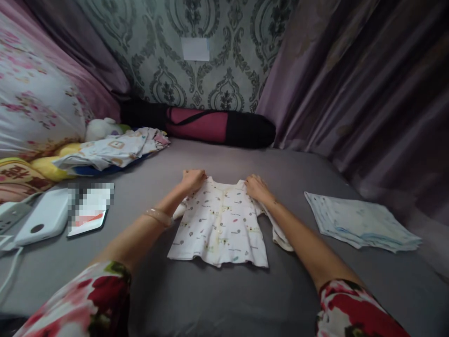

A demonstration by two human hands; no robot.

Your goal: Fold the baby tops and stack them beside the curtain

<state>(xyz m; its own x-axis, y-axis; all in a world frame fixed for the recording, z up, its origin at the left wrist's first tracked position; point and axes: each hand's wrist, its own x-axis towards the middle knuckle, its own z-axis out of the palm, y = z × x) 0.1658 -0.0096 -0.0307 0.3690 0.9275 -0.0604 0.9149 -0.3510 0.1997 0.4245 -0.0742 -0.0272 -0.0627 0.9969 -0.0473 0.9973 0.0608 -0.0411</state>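
A small white baby shirt (219,224) with a tiny printed pattern and a front button row lies flat on the grey bed sheet (210,299), collar away from me. My left hand (192,179) pinches its left shoulder, fingers curled on the cloth. My right hand (255,187) grips the right shoulder the same way. A bangle sits on my left wrist. Both arms have red floral sleeves.
A stack of folded pale cloths (361,220) lies at the right. A heap of baby clothes (112,150) and soft toys sits at the left, with a white device (42,217) and a phone (89,213) nearer me. A red-black bag (217,125) lies against the wall; curtains hang at right.
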